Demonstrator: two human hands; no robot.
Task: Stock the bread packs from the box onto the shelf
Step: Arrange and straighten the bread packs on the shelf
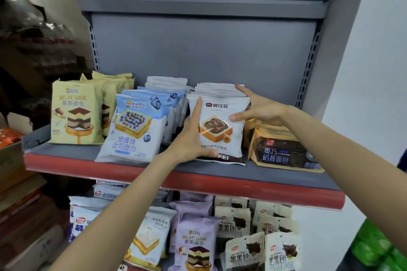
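A white lava bread pack (220,130) with a chocolate toast picture stands at the front of a row of like packs on the grey shelf (154,174). My left hand (191,136) presses flat against its left edge, with the thumb under its lower front. My right hand (257,110) touches its right edge, thumb on the front and index finger stretched over the top of the row. The box is not in view.
Yellow mousse packs (74,114) and blue blueberry toast packs (134,130) stand to the left. Orange-and-black milkshake bread packs (284,149) lie to the right. The lower shelf holds several more packs (240,237). Cardboard boxes (13,160) are stacked at the far left.
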